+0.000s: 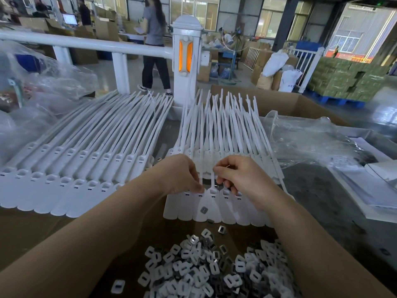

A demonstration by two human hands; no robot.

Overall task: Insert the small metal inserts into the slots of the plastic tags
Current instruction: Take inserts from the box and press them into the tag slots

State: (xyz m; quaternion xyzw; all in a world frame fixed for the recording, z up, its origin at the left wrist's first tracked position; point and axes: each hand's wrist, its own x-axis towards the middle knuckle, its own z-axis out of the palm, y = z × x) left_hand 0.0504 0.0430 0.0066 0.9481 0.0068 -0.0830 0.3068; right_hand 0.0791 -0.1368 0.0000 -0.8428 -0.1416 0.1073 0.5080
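A sheet of joined white plastic tags [214,209] lies in front of me, its long tails fanning away. My left hand [180,175] presses its fingertips on the slot row at the sheet's left part. My right hand [238,175] hovers over the slots to the right, thumb and forefinger pinching something small that I cannot make out. One loose metal insert [204,210] lies on a tag's flat. A pile of small metal inserts [214,269] covers the cardboard near me.
More sheets of white tags [71,175] lie to the left. Clear plastic bags [311,140] and a cardboard box [300,104] sit at the right, white paper sheets [369,190] beyond. A white fence post [187,61] stands behind; a person [154,39] walks past it.
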